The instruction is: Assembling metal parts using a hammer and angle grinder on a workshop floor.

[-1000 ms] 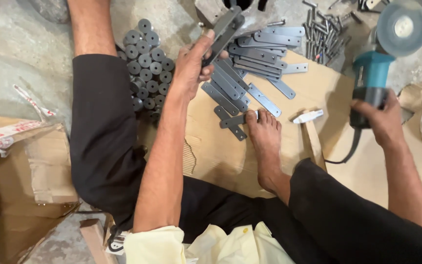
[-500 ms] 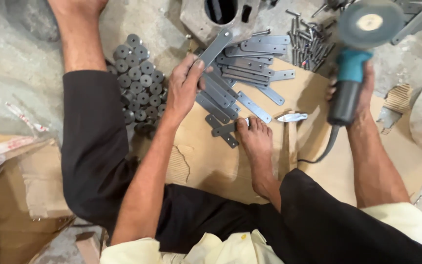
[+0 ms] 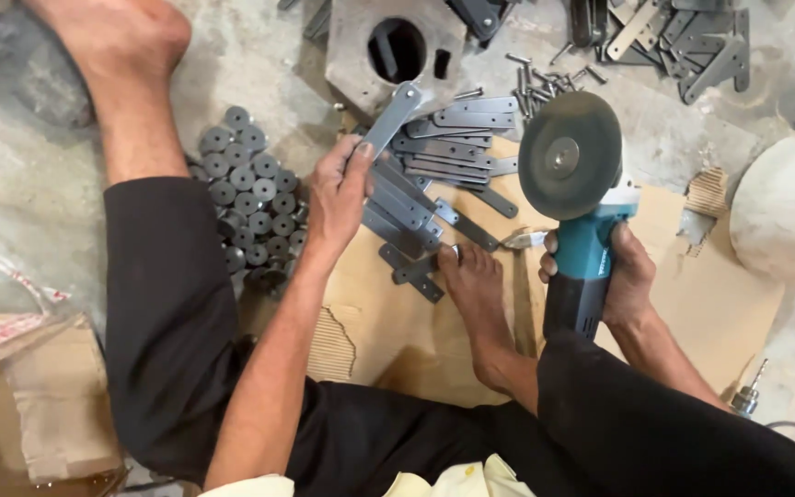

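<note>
Your left hand is gripping one flat steel bar lifted off the pile; your right hand is clenching the angle grinder, grinding not begun.

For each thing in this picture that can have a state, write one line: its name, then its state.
Left hand: shut on a metal strap, lifted off the pile.
Right hand: shut on the grinder, disc up, clear of the work.
Strap pile: loose, fanned on cardboard.
Discs: heaped on the floor.
Plate: flat, holes open.
Bolts: scattered.
</note>
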